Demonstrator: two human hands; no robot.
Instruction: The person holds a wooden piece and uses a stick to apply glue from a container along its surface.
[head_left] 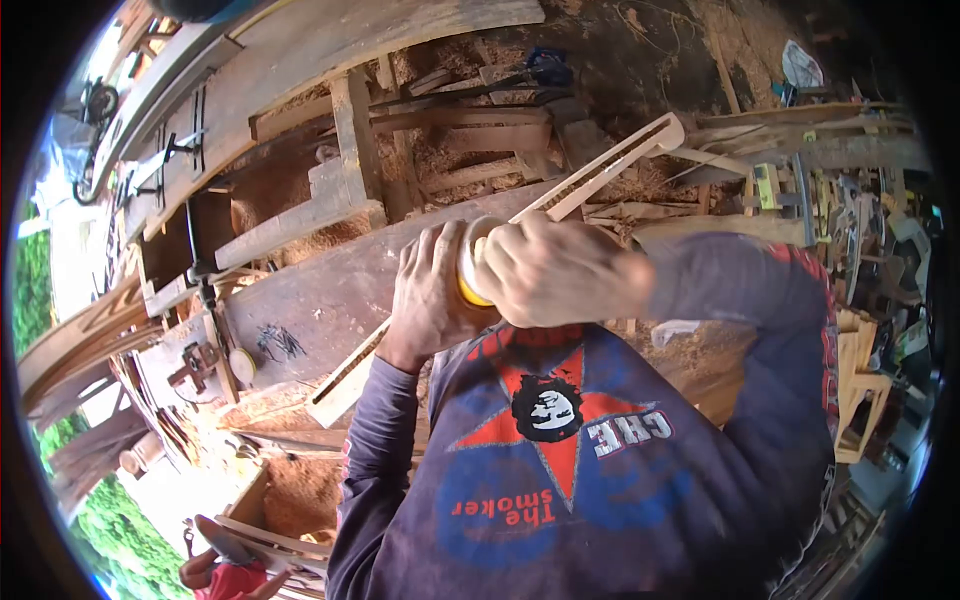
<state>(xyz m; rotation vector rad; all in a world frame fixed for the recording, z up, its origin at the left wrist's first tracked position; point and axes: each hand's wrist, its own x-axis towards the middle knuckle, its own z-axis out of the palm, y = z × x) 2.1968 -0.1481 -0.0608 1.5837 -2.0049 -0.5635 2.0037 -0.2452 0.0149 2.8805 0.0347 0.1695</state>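
Close in front of my chest, a small round jar-like container (pixel 467 272) with a yellow edge sits between my two hands. My left hand (pixel 432 290) is wrapped around its left side. My right hand (pixel 560 272) is closed over its right side, slightly blurred, with fingers curled at the top. Most of the container is hidden by my fingers, so its contents and label cannot be seen. A long, slotted pale wooden piece (pixel 610 172) runs diagonally behind my hands; its lower end (pixel 340 392) shows at lower left, and its middle is hidden.
A broad wooden plank (pixel 330 262) lies beyond my hands, with a dark tangle of small pieces (pixel 278 342) and a clamp-like tool (pixel 200 362). Wood shavings (pixel 300 487) and offcuts surround it. A person in red (pixel 235 578) is at lower left. Wooden frames (pixel 862 385) stand at right.
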